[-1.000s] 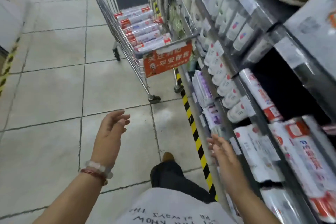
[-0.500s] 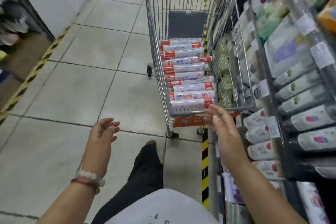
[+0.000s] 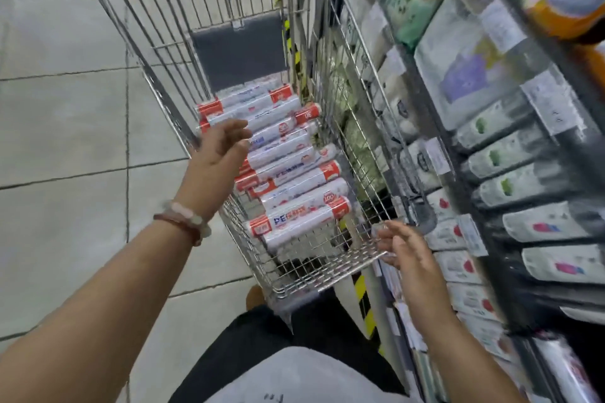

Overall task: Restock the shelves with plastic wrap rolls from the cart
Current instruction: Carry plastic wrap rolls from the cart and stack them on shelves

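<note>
Closed in on the cart [image 3: 294, 275] over the last second: from well back on the tiled floor [image 3: 65, 141], with both arms hanging free, to right up against the near end of the basket. Left hand [image 3: 217, 154] reached over the left rim and hovered just above the far rolls, fingers spread and loosely curved, grip empty. Right hand [image 3: 404, 252] came up from beside the shelves [image 3: 510, 180] to the near right corner of the wire basket, fingers relaxed and touching or nearly touching the rim; could not tell which, but nothing held. Plastic wrap rolls [image 3: 288, 173] lay untouched, stacked crosswise in a row along the cart bottom, red ends to either side. Judged as the approach finished and the pick about to start: nothing lifted yet, a fresh load waiting, shelves close on the right for the transfer.
</note>
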